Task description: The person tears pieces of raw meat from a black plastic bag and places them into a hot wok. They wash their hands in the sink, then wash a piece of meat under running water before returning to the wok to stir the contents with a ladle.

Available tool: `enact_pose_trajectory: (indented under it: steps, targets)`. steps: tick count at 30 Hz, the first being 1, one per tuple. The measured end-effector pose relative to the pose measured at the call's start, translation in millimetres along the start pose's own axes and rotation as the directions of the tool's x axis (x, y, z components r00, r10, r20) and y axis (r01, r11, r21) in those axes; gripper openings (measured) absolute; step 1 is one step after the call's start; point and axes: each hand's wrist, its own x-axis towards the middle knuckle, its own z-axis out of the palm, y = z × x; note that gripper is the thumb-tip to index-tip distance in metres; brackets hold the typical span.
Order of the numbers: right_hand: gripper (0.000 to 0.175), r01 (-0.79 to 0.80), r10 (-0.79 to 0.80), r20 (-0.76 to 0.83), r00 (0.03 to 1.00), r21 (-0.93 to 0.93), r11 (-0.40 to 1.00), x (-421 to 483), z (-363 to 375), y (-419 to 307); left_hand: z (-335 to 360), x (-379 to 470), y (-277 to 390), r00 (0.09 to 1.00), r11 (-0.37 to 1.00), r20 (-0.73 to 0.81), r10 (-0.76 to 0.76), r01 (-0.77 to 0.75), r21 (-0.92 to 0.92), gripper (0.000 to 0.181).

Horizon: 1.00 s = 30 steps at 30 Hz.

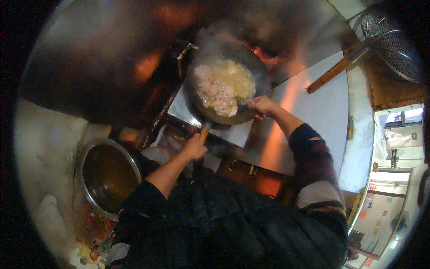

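A dark wok (pixel 231 123) stands at the centre, steam rising from it. Pale pieces of food (pixel 218 90), perhaps meat, lie in it with a bubbling yellowish liquid (pixel 240 75). My left hand (pixel 195 148) grips the wok's wooden handle (pixel 204 133) on the near side. Over the wok's right rim is my right hand (pixel 263 106), its fingers curled. Blur and the angle hide whether it holds a utensil or something small.
Orange flame (pixel 265 57) glows behind the wok. At the left stands a deep metal pot (pixel 134 164) with dark brown contents. A wire-mesh strainer (pixel 393 43) with a wooden handle (pixel 327 75) lies at upper right, over a pale metal surface (pixel 322 111).
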Motion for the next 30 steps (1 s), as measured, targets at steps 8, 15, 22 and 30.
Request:
enact_pose_trajectory:
  steps: [8, 15, 22, 30]
  targets:
    - [0.011, 0.183, -0.292, -0.23, 0.929, -0.399, 0.898, 66, 20, -19, -3, -6, 4, 0.999, 1.0, -0.044, 0.024, -0.025, -0.017, 0.059]
    - [0.025, 0.056, -0.4, -0.229, 0.887, -0.808, 0.587, -7, 12, -66, -1, -12, 11, 0.981, 0.733, 0.12, -0.154, 0.195, -0.651, 0.047]
    - [0.021, 0.018, -0.375, -0.125, 0.918, -0.935, 0.354, -90, -6, -105, 3, 3, 0, 0.991, 0.831, 0.085, -0.104, 0.134, -0.54, 0.05]
    - [0.018, -0.101, 0.155, -0.047, 0.987, -0.927, 0.36, -97, -59, -117, 30, 8, -4, 0.997, 0.868, 0.038, -0.072, 0.081, -0.49, 0.052]
